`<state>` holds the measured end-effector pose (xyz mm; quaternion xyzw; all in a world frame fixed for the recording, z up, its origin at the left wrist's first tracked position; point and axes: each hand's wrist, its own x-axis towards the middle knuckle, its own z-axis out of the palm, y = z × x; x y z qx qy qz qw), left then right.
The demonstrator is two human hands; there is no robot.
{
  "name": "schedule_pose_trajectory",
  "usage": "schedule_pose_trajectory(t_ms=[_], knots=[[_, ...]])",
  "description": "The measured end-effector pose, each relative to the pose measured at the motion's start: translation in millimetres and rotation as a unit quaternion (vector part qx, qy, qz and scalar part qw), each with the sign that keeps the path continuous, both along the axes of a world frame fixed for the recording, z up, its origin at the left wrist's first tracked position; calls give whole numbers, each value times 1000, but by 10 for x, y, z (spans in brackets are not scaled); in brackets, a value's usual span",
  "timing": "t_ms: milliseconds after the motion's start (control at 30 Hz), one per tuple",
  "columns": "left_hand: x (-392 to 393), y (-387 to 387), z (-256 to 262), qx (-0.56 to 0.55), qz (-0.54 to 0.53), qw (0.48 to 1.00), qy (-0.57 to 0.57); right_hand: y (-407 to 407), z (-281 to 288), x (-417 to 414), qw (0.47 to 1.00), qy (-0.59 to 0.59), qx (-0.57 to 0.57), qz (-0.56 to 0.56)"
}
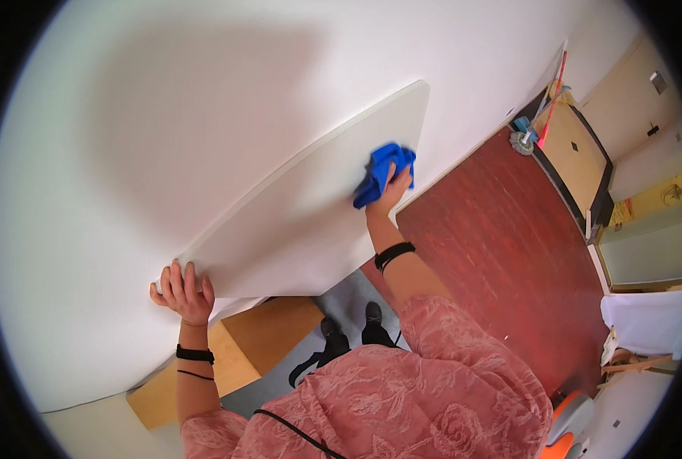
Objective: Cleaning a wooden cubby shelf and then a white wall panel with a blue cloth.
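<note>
A white board (318,212) with rounded corners stands on edge against the white wall, its long upper edge slanting up to the right. My left hand (187,292) grips its lower left corner, with the fingers over the edge and the thumb on the face. In my right hand (394,186) is a bunched blue cloth (382,166), against the board's face near the right end. The cloth covers part of that hand's fingers. Each wrist wears a black band.
Below the board is a wooden box or panel (278,327), close to my shoes (373,312). Red wood-look flooring (501,246) spreads to the right. A mop (523,142) and a red-handled tool (553,103) lean by a dark-framed tan panel (573,155). An orange-and-grey object (567,424) sits at lower right.
</note>
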<state>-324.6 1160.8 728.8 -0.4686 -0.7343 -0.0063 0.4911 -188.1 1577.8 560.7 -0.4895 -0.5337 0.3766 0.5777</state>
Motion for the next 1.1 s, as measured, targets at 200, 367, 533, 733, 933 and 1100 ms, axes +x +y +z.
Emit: schedule_pose_trajectory(t_ms=[200, 367, 533, 733, 933, 1100], knots=[[-7, 63, -35, 3, -14, 1000, -9, -150, -348, 200, 987, 45, -147, 49], [-10, -70, 10, -2, 3, 1000, -13, -162, 908, -82, 991, 54, 96, 81], [-23, 58, -26, 12, -15, 1000, -17, -91, 1516, -138, 971, 93, 189, 109], [13, 21, 43, 30, -7, 999, -12, -578, 577, 6, 978, -36, 162, 128], [75, 174, -46, 39, -16, 999, -29, -1140, -168, 262, 981, -74, 1, 177], [28, 19, 18, 15, -13, 1000, -16, -1079, 578, 18, 976, -25, 117, 183]])
